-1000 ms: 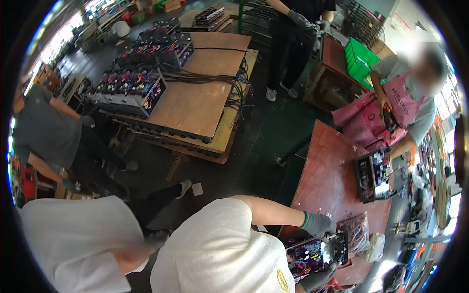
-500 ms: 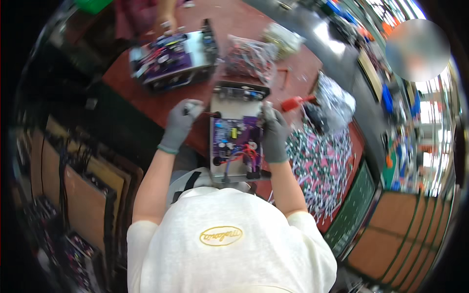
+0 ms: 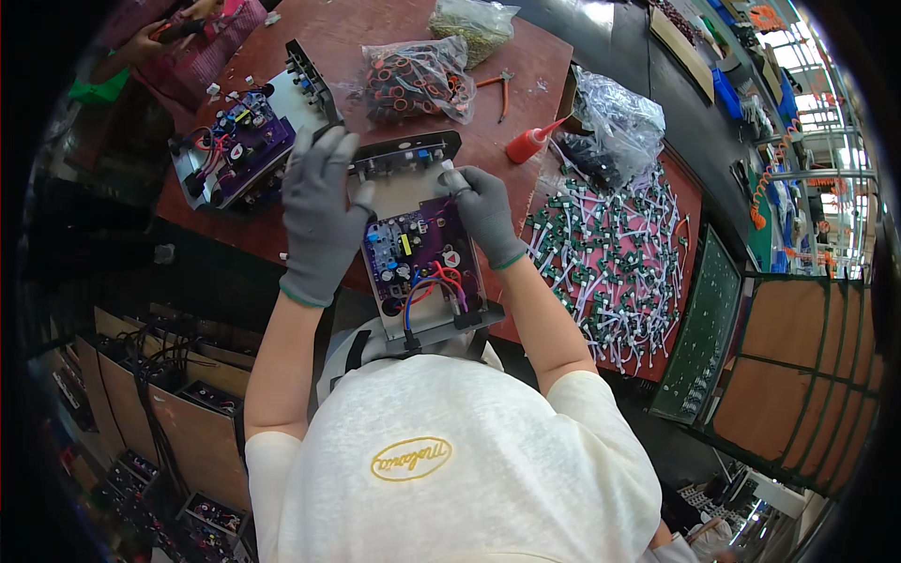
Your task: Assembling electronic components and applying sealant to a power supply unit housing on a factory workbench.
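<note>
A metal chassis (image 3: 427, 305) with a purple circuit board (image 3: 427, 251) lies in front of me, its near end close to my body. Red and blue wires arch over the board, and a dark panel with small parts (image 3: 408, 159) stands along the far end. My left hand (image 3: 324, 216), in a grey glove, is at the far left corner, fingers stretched out and thumb apart; it hides that corner. My right hand (image 3: 481, 211), gloved too, closes on the chassis's right side by the panel, thumb over the inside. A small white bit shows at its thumb tip.
A second chassis (image 3: 246, 141) stands at the far left, near a co-worker's hands (image 3: 141, 47). Beyond mine lie a bag of orange-and-black parts (image 3: 418, 83), pliers (image 3: 504, 94) and a red bottle (image 3: 527, 144). White-and-green cables (image 3: 610, 272) cover the right side of the red table (image 3: 328, 28).
My left hand has moved up to the far left corner of the chassis, and its fingers have straightened. The chassis now sits tilted in view. The co-worker's hand has left the second chassis.
</note>
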{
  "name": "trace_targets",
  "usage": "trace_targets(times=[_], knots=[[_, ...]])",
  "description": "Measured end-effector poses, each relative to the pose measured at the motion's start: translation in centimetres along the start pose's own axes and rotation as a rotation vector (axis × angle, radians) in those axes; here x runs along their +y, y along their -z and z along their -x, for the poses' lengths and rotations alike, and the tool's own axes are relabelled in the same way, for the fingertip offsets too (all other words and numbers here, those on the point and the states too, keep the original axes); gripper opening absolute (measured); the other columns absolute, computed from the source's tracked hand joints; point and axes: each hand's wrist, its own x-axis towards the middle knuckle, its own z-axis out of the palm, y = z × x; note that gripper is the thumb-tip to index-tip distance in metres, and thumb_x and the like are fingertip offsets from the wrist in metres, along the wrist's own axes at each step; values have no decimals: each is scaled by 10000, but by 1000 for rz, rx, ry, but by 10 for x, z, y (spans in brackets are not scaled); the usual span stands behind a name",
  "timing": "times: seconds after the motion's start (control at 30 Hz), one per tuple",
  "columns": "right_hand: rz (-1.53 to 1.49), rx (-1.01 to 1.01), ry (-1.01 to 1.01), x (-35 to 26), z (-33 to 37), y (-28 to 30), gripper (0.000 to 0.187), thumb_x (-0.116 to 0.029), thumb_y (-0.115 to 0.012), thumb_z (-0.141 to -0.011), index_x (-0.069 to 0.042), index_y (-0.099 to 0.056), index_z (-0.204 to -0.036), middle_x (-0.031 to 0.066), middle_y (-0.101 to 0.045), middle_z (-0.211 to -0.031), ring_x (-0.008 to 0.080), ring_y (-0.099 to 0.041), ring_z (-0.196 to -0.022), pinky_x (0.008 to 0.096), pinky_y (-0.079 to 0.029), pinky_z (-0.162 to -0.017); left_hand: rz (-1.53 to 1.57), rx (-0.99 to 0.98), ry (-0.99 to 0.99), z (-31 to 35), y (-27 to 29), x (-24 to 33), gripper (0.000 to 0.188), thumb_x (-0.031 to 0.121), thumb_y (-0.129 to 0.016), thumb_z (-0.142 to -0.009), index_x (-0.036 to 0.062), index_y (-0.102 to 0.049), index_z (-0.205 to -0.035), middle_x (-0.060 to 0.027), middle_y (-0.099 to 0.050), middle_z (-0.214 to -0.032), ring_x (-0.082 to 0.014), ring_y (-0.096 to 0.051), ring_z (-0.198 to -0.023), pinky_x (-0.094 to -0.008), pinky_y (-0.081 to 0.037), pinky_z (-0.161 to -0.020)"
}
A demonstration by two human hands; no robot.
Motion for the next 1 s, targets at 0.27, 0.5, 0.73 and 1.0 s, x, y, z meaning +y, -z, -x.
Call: trace_targets(times=[0.27,0.5,0.73,1.0], knots=[[-466,-204,-322,-26,-2,14,195,-141,-522,-911,-13,-666,-884,-36,-539,-692,65,-453,-609,216,-358,-553,-40,-159,-166,-30,-45,23,478,219,-682,-755,149,-577,-1216,-87,-517,-1295,-335,-370,-1305,-488,-280,-1075],[-582,-405,-368,-32,1,24,261,-237,-567,-919,14,-637,-929,-45,-495,-691,51,-426,-598,224,-340,-533,142,-56,-421,-43,-49,17,159,218,-718,-690,187,-723,-845,-50,-613,-1159,-357,-443,-1255,-509,-307,-1044],[261,160,525,-32,10,6,141,-186,-613,-832,-48,-609,-860,98,-591,-727,274,-594,-682,404,-458,-597,150,-93,-414,-45,-51,8,165,213,-716,-685,178,-720,-847,-58,-606,-1178,-358,-445,-1253,-494,-333,-1035],[372,244,308,-18,3,-7,145,-185,-618,-787,-69,-565,-719,123,-571,-688,323,-584,-664,430,-451,-571,-69,-137,-186,-31,-62,7,542,262,-671,-746,96,-517,-1238,-75,-582,-1159,-280,-509,-1173,-471,-274,-1081]])
